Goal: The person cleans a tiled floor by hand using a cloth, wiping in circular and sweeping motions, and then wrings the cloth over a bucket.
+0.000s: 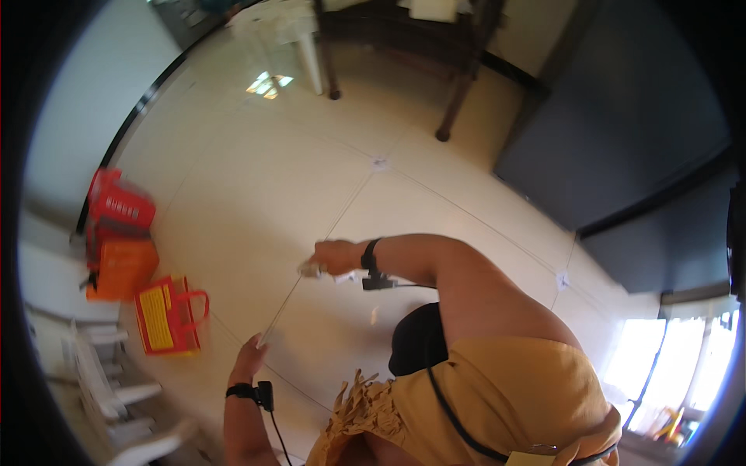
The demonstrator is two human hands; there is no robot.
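Near centre, the blurred right hand grasps a pale thing too smeared to identify. Between seven and eight o'clock, the grip of the left hand is unclear, its forearm cut off below. At twelve o'clock, the top edge crops a dark-legged table; at four, small colourful items by the glaring window blur together.

Just a bit of print can be spotted tbh: pale block letters are printed on the red bag by the wall, and the yellow panel on the red-handled bag is covered in marks too blurry to be read.
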